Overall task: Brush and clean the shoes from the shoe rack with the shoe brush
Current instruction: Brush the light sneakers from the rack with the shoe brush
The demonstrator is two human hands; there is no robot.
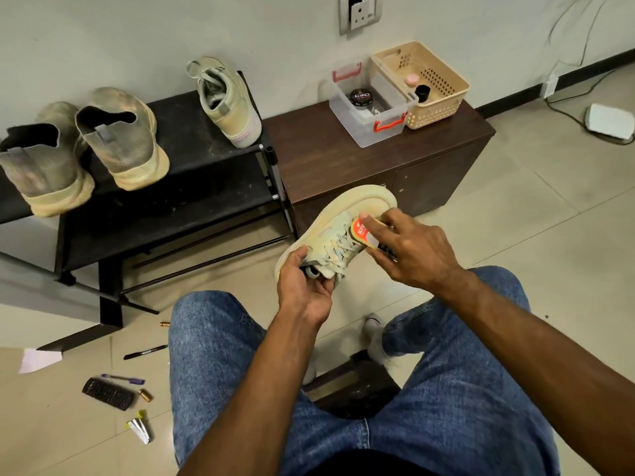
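Observation:
A pale green laced sneaker (330, 231) with a cream sole is held above the floor in front of my knees. My left hand (302, 286) grips its heel end. My right hand (412, 249) holds a wooden shoe brush (364, 231) with a red label, pressed on the sneaker's side near the toe. The matching sneaker (226, 101) stands on the black shoe rack (192, 173). Two dusty grey slip-on shoes (82, 146) stand at the rack's left.
A dark wooden cabinet (343, 159) beside the rack carries a clear box (371, 104) with a polish tin and a beige basket (422, 84). Pens, batteries and a remote (108, 394) lie on the tiled floor at lower left. A low stool (354, 386) sits under my legs.

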